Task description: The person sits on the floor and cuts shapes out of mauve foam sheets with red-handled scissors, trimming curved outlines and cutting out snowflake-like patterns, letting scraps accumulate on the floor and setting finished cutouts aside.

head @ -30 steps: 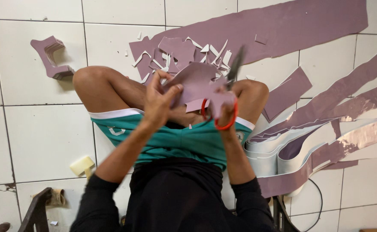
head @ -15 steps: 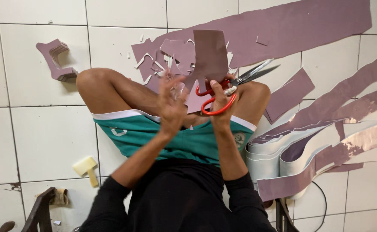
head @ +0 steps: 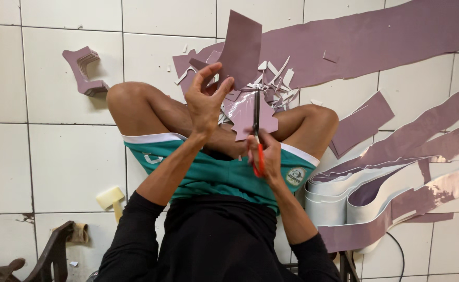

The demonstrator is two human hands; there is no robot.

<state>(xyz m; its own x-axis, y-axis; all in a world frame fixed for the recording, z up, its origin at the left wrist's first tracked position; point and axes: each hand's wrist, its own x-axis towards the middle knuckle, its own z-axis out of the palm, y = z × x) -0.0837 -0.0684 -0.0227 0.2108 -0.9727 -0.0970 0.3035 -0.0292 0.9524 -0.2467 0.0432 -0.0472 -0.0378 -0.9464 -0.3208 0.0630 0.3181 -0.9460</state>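
Observation:
I sit cross-legged on a white tiled floor. My left hand (head: pixel 206 99) pinches a mauve sheet piece (head: pixel 241 48) and holds it upright above my knees. My right hand (head: pixel 264 156) grips red-handled scissors (head: pixel 257 137), blades pointing up and away, lying against a glossy mauve cut-out (head: pixel 244 116) that rests over my legs. Small white and mauve offcuts (head: pixel 276 81) are scattered just beyond my shins.
A stack of mauve cut shapes (head: pixel 85 70) lies at the far left. Long mauve strips (head: pixel 375 36) and curled white-backed rolls (head: pixel 355 198) fill the right side. A pale mallet (head: pixel 112 200) lies by my left hip. A dark chair frame (head: pixel 51 253) stands at bottom left.
The scissors have swung from pointing right to pointing straight up along the cut-out. My left hand has risen, lifting the mauve piece higher.

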